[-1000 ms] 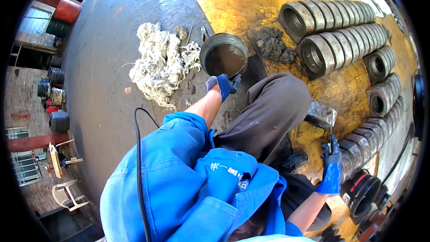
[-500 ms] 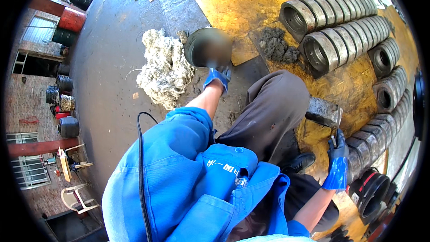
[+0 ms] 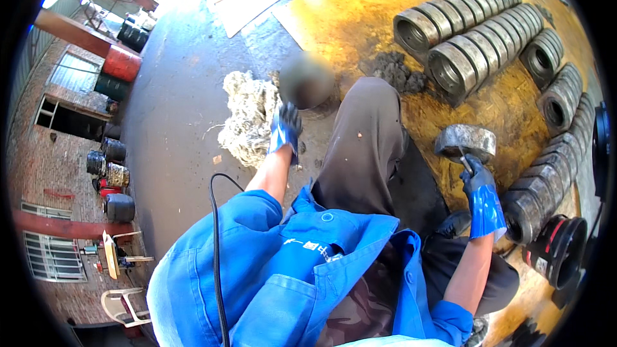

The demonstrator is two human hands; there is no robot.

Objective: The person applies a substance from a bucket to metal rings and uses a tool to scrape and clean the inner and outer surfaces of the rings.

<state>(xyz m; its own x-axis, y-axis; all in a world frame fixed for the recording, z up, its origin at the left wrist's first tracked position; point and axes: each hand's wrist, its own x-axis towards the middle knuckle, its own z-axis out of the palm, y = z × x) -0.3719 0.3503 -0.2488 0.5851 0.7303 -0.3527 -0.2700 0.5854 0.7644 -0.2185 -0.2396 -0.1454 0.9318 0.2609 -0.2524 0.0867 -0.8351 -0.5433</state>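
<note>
My left hand [image 3: 286,130], in a blue and dark glove, is at the right edge of a pile of whitish fibre waste [image 3: 247,119]. Just beyond its fingertips stands a round dark bucket [image 3: 308,82], its inside blurred. Whether those fingers grip anything is hidden. On my right, my right hand [image 3: 477,178], gloved the same way, is closed round a thin metal rod [image 3: 463,156]. The rod's far end meets a thick grey metal ring [image 3: 472,140], which is tilted over the yellow floor sheet; I cannot tell whether it touches the floor.
Rows of metal rings [image 3: 479,54] lie on their sides at the right. A dark clump of fibre [image 3: 393,72] sits before them. Black round parts [image 3: 558,250] stand at the lower right. Drums [image 3: 114,149] and a pale chair [image 3: 124,305] line the left wall.
My left hand has shifted left from the bucket's near rim to the fibre pile's edge. The ring by my right hand has turned, showing more of its broad side. The whole view has shifted.
</note>
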